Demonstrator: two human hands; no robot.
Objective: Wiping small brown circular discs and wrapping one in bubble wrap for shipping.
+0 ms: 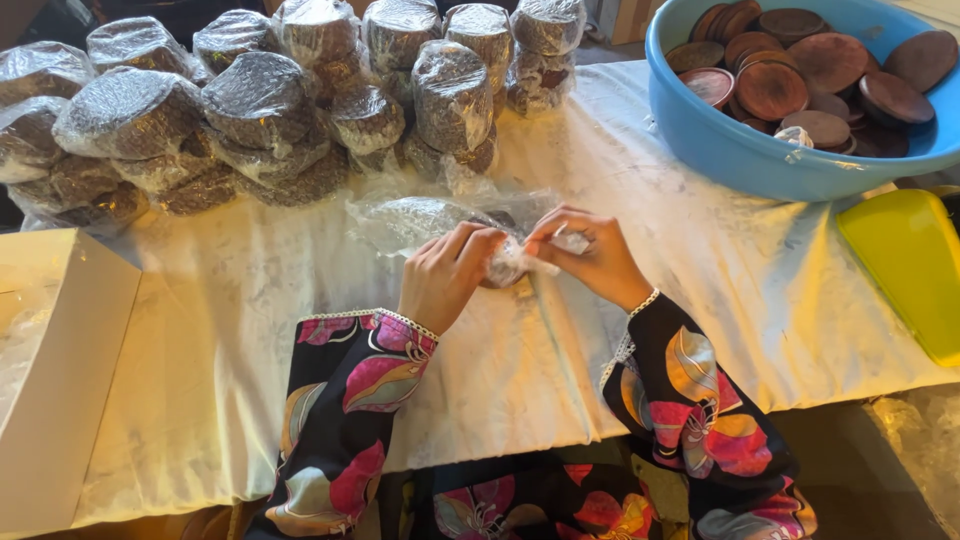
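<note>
Left hand: my left hand (pixel 447 276) pinches the bubble wrap (pixel 420 218), fingers closed on the small wrapped piece (pixel 508 264).
Right hand: my right hand (pixel 588 258) grips that piece's other end, fingers curled shut.
Wrapped piece: I see it between both hands, on the white cloth (pixel 700 290).
Behind: wrapped bundles (pixel 260 100) are piled up.
Far right: blue basin (pixel 740 150) holding brown discs (pixel 800 70).

Wrapped item (pixel 508 262) — mostly behind fingers
</note>
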